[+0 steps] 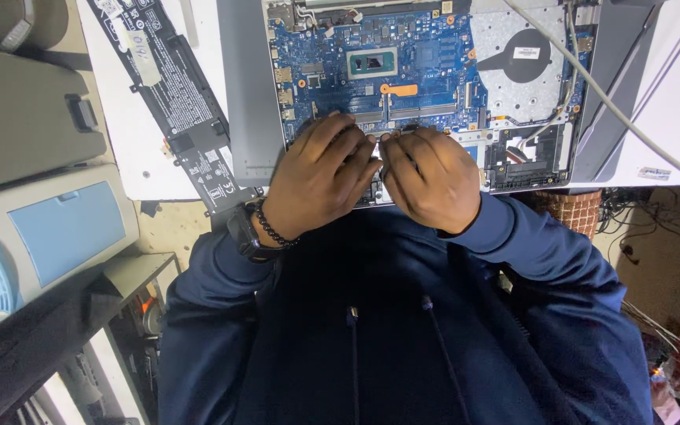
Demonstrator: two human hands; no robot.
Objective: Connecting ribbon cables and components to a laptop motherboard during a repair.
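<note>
Both hands meet over an opened laptop. The left hand and right hand curl their fingers onto the near edge of the blue motherboard; whether they grip anything cannot be told. A black battery lies on the surface left of the fingers.

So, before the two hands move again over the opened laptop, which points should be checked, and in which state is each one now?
1. Left hand on near edge of blue laptop circuit board: ok.
2. Right hand beside it, fingertips meeting: ok.
3. Part pinched between the fingers: cannot tell, hidden.
4. Long black flat battery pack lying off the board, on the white bench top: ok.
5. Grey cable crossing over the round silver fan: not ok.
</note>
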